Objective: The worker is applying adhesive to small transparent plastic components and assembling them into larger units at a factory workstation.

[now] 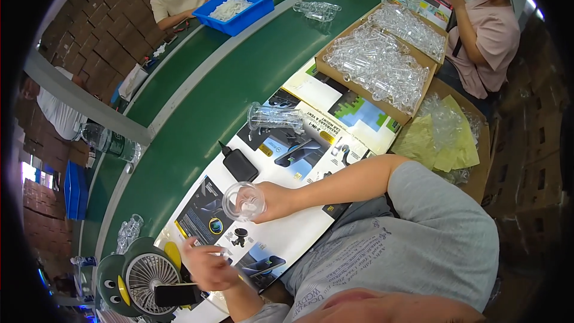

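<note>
Head view: left hand (206, 266) is hovering nearest, fingers curled, apparently pinching a small clear piece; I cannot tell for sure. Green desk fan (142, 278) is sitting just beside it. Right hand (272, 201) is gripping a clear plastic cup (243, 201), mouth tilted toward the viewer, probably so the inside is showing. Both are working over printed cardboard sheets (281, 161) covering the bench. Farther on, a black charger (239, 164) and a clear stack lying on its side (276, 117) are crowding the reach. Beyond, a cardboard box of clear parts (382, 63) and a blue bin (236, 9) are sitting by the green conveyor (197, 107).
</note>
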Available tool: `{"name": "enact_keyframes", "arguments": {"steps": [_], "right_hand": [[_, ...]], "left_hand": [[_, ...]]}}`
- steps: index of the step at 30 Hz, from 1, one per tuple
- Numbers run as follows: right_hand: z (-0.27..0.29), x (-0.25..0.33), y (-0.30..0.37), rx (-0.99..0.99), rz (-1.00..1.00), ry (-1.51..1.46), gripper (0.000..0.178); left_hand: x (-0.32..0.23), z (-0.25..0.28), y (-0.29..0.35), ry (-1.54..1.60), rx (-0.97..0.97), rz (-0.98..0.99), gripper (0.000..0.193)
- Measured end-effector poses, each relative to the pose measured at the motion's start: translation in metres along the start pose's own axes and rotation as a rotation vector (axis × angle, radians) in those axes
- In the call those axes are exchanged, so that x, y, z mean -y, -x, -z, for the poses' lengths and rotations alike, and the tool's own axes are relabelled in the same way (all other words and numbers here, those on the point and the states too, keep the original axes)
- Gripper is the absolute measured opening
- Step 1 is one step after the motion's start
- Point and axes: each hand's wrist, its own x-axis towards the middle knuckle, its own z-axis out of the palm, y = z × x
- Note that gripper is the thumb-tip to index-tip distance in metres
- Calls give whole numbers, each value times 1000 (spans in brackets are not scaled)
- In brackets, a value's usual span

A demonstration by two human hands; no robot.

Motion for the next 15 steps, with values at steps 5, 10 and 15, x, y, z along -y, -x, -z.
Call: {"name": "enact_keyframes", "arguments": {"steps": [5, 10, 15], "right_hand": [[-12, 5, 4, 135, -100, -81, 36], [-18, -7, 10, 172, -42, 44, 37], [-23, -20, 6, 177, 7, 94, 44]], "left_hand": [[-8, -48, 57, 203, 713, -124, 19], [-34, -86, 63, 359, 798, 42, 39], [-29, -116, 61, -240, 1004, -396, 61]]}}
